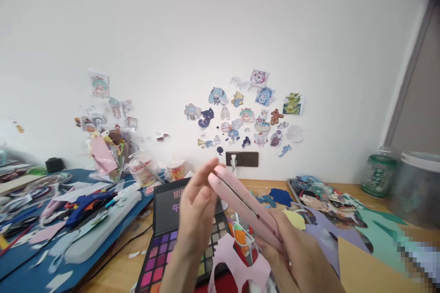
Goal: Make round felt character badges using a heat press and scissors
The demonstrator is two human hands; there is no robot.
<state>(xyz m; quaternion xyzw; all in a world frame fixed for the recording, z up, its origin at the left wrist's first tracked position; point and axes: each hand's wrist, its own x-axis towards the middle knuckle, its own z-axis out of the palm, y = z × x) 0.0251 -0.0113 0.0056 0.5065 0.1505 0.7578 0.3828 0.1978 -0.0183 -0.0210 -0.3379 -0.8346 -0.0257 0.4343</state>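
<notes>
My right hand [292,252] is wrapped around the lower end of a long pink stapler [245,206]. Its two rounded arms point up and to the left, with a narrow dark gap between them. My left hand [199,210] is raised beside the stapler's far end, fingers apart and slightly curved. The fingertips are close to that end; whether they touch it I cannot tell. Below my hands lies a pale pink paper sheet with cut-out holes [237,261]. Behind my left hand, an eyeshadow palette [158,256] stands open.
To the left, a blue mat [99,256] bears a blue glue gun [82,206], a white power strip [103,229] and paper scraps. Coloured paper sheets [371,265] and cut-outs spread over the right side. A green jar [378,174] stands by the wall, near a socket [249,159].
</notes>
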